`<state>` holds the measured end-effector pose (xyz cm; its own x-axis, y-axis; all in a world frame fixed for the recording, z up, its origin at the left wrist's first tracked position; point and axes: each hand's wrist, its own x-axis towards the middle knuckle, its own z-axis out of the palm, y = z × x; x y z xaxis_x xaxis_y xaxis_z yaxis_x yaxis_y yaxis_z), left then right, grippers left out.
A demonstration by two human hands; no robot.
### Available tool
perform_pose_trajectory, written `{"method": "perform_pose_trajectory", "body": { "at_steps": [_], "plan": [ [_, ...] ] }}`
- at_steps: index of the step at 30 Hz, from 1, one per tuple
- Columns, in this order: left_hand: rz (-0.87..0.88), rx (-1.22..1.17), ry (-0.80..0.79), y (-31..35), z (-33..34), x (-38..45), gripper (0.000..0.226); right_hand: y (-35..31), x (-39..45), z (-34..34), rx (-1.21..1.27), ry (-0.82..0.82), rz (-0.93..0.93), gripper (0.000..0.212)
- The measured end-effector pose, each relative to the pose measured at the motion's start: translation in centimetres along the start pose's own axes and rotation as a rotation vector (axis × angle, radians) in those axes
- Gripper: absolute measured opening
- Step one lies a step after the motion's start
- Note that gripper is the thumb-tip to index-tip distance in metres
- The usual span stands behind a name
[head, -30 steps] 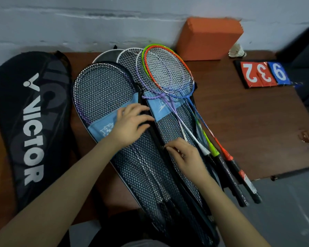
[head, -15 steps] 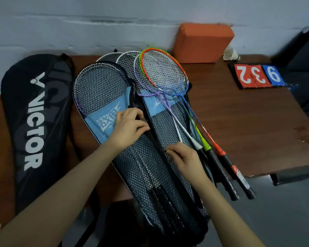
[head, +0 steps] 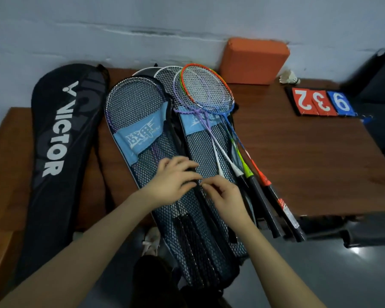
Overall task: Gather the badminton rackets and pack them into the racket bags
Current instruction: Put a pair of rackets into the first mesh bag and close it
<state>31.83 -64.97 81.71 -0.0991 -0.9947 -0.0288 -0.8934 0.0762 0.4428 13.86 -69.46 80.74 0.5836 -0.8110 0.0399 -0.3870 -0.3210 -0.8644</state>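
Both hands have slid down the left mesh racket bag [head: 142, 121] and met at its black edge, my left hand [head: 176, 181] curled over it, my right hand [head: 222, 194] pinching what I take for the zip, loose rackets [head: 206, 92] beyond my fingertips unpacked.

My black racket bag [head: 60, 152] reads "VICTOR" in white; the score cards [head: 321, 103] show 2, 3, 9 (upside down to me).
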Motion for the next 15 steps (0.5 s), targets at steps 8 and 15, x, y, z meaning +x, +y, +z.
{"method": "perform_pose_trajectory", "body": {
  "at_steps": [8,15],
  "plan": [
    [-0.169,0.074,0.206,1.4,1.0,-1.4,0.023,-0.3,-1.0,-0.5,-0.038,-0.022,-0.012,0.010],
    [-0.367,-0.066,0.392,1.0,0.9,0.1,0.022,1.4,-4.9,-3.9,0.070,-0.033,0.108,0.010]
  ]
}}
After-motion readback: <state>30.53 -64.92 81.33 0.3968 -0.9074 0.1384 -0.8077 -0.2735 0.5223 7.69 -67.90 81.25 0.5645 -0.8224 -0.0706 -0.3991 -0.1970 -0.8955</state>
